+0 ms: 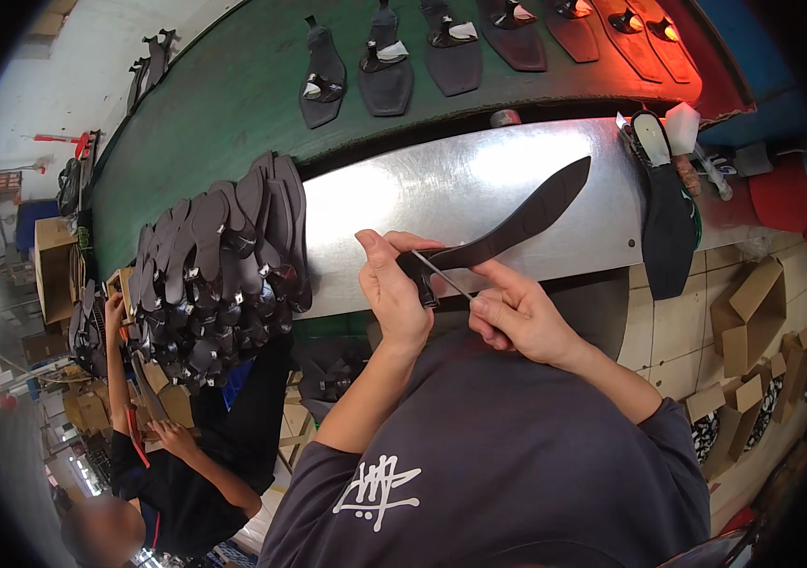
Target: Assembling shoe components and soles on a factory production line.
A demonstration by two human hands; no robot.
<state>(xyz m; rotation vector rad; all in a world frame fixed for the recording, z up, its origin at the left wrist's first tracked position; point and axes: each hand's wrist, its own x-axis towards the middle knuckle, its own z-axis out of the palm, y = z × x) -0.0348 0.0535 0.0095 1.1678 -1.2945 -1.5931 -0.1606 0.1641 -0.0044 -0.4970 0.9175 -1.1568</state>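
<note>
My left hand [392, 289] grips the heel end of a long black sandal sole [517, 220], held edge-up over the shiny metal shelf [460, 180]. My right hand [517, 312] pinches a thin metal tool [444, 276] whose tip touches the sole near my left thumb. Both hands meet just above my chest, in front of the shelf's near edge.
A stack of black soles with straps [223, 265] lies at the shelf's left end. More sandals [384, 66] ride the green conveyor belt [233, 104] behind. Another black sole [666, 213] hangs off the shelf at right. A co-worker [176, 473] works at lower left; cardboard boxes [749, 317] lie on the floor.
</note>
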